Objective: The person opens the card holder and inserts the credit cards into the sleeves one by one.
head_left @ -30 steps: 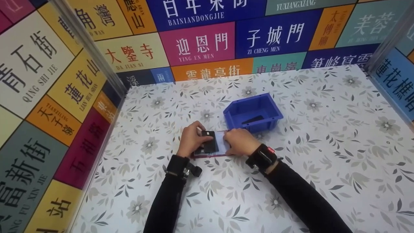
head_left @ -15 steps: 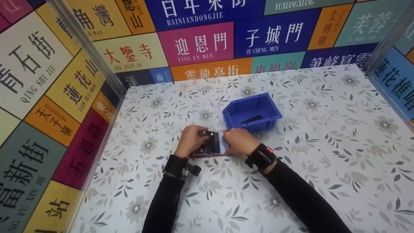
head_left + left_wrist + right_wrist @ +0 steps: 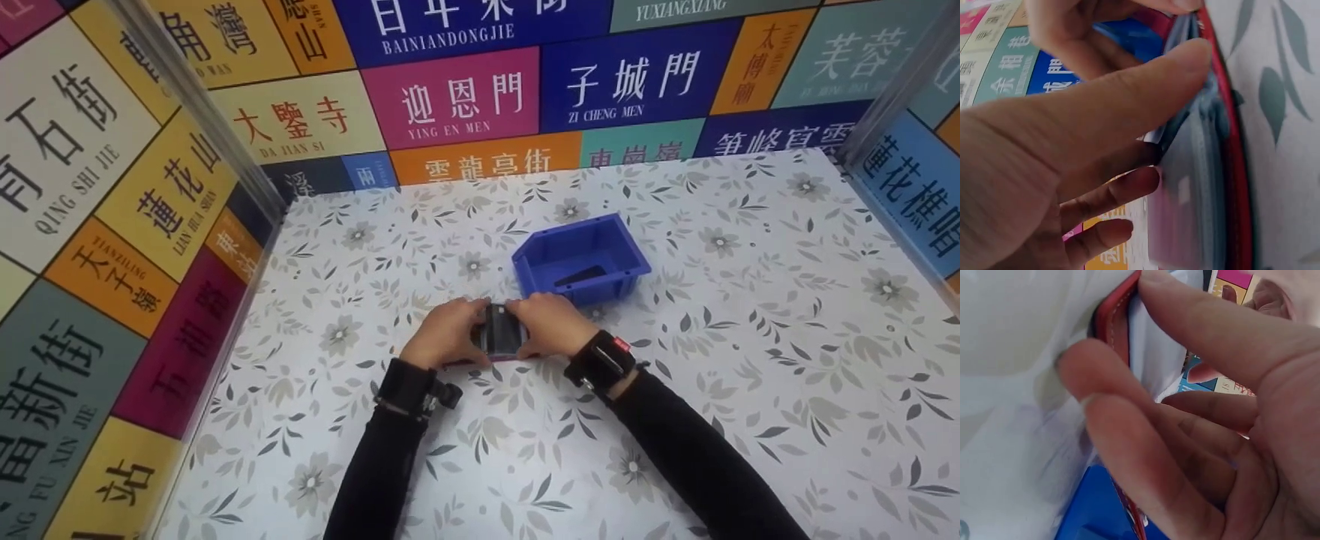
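Note:
A red card holder (image 3: 1114, 329) with stitched edges lies open on the table between the two hands. Its clear plastic sleeves (image 3: 1185, 197) stand in a stack along the red cover in the left wrist view. In the head view a dark sleeve page (image 3: 504, 331) shows between the hands. My left hand (image 3: 446, 334) pinches the sleeves, its thumb tip pressed at their edge beside the cover. Opposite it, my right hand (image 3: 555, 326) grips the right end of the holder, thumb at the cover's corner. The hands hide much of the holder.
Just behind the right hand stands a blue plastic bin (image 3: 634, 279) with a flat black thing (image 3: 580, 275) inside. The table (image 3: 525, 465) has a floral cover. Panels with lettering (image 3: 465, 97) rise along its back and sides.
The dark sleeve page has swung to the right, over the pale page. My left hand has shifted its fingers and come closer to the right hand, which stays at the holder's right end.

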Motion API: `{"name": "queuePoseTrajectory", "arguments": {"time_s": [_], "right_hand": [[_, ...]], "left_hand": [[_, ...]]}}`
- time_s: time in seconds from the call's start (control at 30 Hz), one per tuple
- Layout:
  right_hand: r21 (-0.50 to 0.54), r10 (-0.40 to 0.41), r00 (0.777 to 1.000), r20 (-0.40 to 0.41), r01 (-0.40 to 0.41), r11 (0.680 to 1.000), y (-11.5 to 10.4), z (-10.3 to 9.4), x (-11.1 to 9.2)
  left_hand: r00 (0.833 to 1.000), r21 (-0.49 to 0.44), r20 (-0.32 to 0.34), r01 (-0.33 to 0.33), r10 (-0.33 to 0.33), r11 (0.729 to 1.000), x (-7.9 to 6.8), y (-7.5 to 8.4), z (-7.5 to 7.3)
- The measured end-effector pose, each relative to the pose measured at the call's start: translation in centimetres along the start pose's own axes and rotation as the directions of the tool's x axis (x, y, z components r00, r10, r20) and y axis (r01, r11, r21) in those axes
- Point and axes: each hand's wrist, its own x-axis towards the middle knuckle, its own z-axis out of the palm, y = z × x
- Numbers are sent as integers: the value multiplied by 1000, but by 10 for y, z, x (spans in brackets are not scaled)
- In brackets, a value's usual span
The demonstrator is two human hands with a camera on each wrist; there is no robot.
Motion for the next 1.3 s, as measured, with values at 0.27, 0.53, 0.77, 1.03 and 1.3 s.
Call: {"name": "queuePoseTrajectory", "arguments": {"time_s": [0.27, 0.53, 0.77, 1.03, 1.3], "right_hand": [[49, -5, 999, -32, 7, 999, 0, 0, -2], [40, -17, 999, -47, 18, 999, 2, 0, -3], [70, 5, 1000, 5, -6, 998, 7, 1, -4], [137, 16, 1000, 18, -18, 990, 11, 3, -1], [286, -5, 1000, 8, 2, 958, 17, 1, 2]], "left_hand": [[979, 275, -103, -143, 177, 951, -5, 23, 10], [984, 101, -36, -172, 176, 980, -8, 17, 2], [996, -132, 86, -12, 23, 991, -11, -18, -21], [984, -228, 175, 82, -43, 970, -13, -51, -17], [986, -235, 156, 86, -50, 968, -16, -53, -16]]}}
